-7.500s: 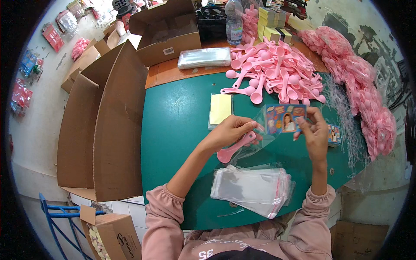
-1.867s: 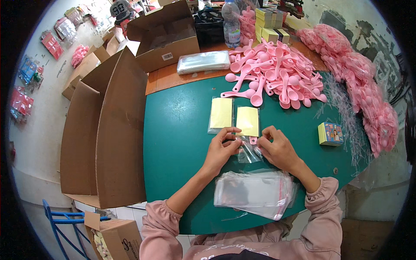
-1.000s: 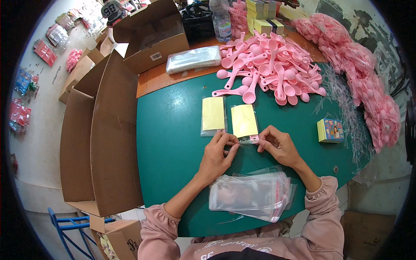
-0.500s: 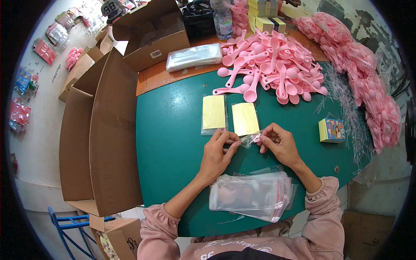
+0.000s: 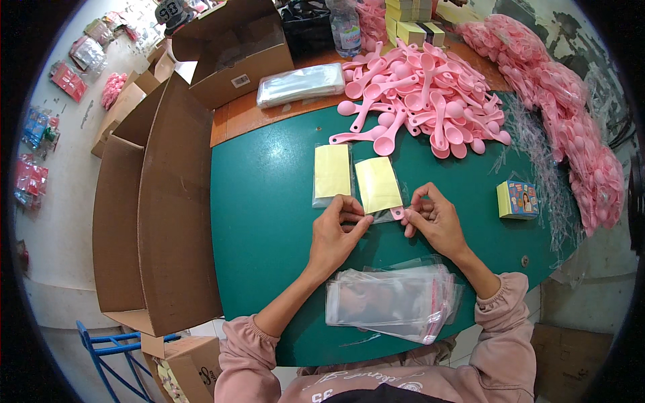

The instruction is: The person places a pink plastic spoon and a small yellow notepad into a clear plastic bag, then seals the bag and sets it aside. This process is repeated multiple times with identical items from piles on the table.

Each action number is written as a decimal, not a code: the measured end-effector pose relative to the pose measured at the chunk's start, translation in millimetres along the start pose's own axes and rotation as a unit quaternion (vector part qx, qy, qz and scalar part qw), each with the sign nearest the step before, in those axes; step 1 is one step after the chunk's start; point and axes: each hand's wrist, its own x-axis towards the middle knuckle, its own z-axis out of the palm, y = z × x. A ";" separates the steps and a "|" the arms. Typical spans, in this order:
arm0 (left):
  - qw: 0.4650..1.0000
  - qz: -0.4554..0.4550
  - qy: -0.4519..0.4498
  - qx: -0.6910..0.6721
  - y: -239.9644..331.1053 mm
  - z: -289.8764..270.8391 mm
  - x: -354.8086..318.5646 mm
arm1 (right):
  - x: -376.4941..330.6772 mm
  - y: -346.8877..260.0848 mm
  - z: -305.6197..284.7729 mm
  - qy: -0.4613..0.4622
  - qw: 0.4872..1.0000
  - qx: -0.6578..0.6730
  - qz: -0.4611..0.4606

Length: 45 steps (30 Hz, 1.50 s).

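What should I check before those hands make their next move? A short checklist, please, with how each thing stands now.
1. Left hand at the bag: ok, fingertips at its lower left corner.
2. Right hand gripping firmly: cannot tell; its fingertips are beside the spoon, but contact is unclear.
3. Spoon hidden by the yellow card: not ok; its handle end shows below the card.
4. Bag sealed: cannot tell; the fingers and shine obscure its lower edge.
5. Loose bags apart from both hands: ok, they lie nearer the person.
6. More spoons on the table: ok, a big pink pile lies beyond the hands.
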 end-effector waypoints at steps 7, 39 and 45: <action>0.999 0.016 -0.028 -0.032 -5.1 0.6 0.1 | -0.9 0.6 -0.4 -0.013 1.000 -0.025 0.003; 0.865 0.233 0.085 0.436 -14.3 -53.6 32.3 | 121.4 -1.4 -23.5 0.070 0.747 -0.577 -0.322; 0.868 0.097 0.147 0.463 -39.2 -104.7 59.9 | 138.4 -26.6 4.3 0.022 0.718 -0.617 -0.322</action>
